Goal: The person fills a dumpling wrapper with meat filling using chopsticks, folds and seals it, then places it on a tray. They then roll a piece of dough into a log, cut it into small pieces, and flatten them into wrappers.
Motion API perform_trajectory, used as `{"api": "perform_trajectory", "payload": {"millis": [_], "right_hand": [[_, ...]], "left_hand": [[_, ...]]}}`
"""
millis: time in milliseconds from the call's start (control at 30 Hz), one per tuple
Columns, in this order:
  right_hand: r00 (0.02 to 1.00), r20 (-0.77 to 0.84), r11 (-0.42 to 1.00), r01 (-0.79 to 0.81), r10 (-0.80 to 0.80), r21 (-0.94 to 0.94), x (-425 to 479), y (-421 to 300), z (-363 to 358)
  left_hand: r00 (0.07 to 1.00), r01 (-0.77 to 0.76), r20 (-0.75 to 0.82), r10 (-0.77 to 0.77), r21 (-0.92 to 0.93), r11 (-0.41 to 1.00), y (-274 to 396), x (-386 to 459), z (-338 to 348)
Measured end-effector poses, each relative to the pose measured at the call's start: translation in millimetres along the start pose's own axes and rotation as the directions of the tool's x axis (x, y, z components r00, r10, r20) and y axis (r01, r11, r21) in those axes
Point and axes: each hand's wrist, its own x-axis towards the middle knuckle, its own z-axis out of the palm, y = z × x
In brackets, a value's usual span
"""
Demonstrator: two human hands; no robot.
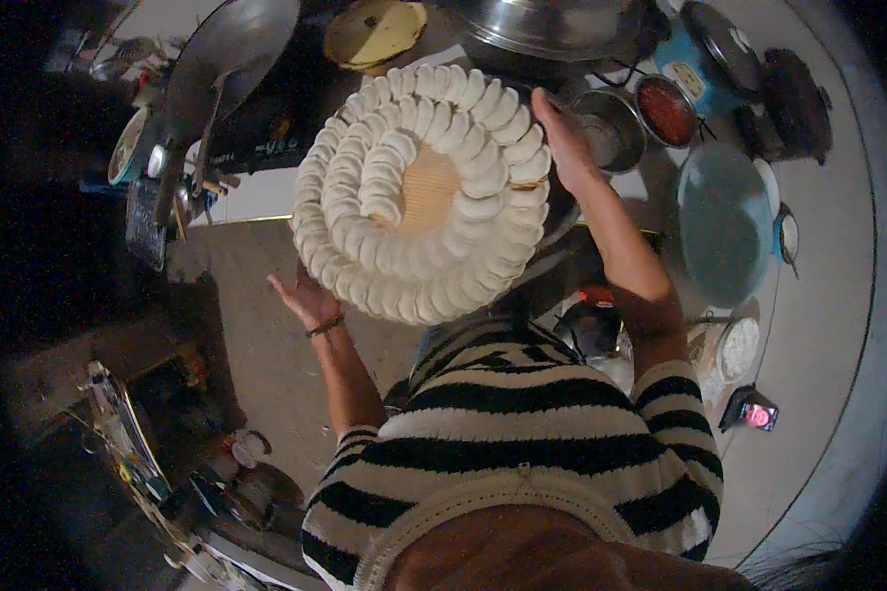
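Note:
A round tray (425,188) of woven or ribbed tan material is covered with dumplings (421,292), laid in overlapping spiral rows. Its bare surface shows only around the middle. My right hand (564,140) grips the tray's right rim, thumb pointing up along the edge. Under the lower left rim is my left hand (307,299), its thumb stretched outward and most of its fingers hidden beneath the tray. Both hands bear the tray in the air in front of my striped top.
A wok (229,66) stands at upper left, a large steel pot (554,26) at the top. On the right-hand counter are a metal bowl (610,129), a bowl of red food (665,111), a greenish oval tray (724,225), a container of white powder (739,347) and a lit phone (758,415).

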Motion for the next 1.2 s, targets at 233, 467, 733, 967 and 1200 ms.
{"api": "perform_trajectory", "payload": {"millis": [233,467,733,967,1200], "right_hand": [[0.997,0.045,0.956,0.068,-0.058,-0.285,-50,-20,-3],[0.994,-0.058,0.985,0.103,-0.096,0.139,-154,-53,-68],[0.885,-0.443,0.937,0.265,-0.143,0.228,-237,-40,-256],[0.651,-0.758,0.916,0.328,-0.042,0.231,-279,-24,-348],[0.505,-0.856,0.966,0.142,0.115,0.214,-235,86,-453]], "left_hand": [[0.995,-0.023,0.101,0.019,0.041,0.999,44,-63,-1],[0.904,-0.382,0.305,0.3,0.259,0.887,60,-113,50],[0.781,0.157,0.521,-0.345,0.37,0.916,-64,-154,217],[0.623,0.158,0.588,-0.515,0.55,0.82,-239,-155,324],[0.544,0.342,0.482,-0.687,0.62,0.706,-324,-115,364]]}}
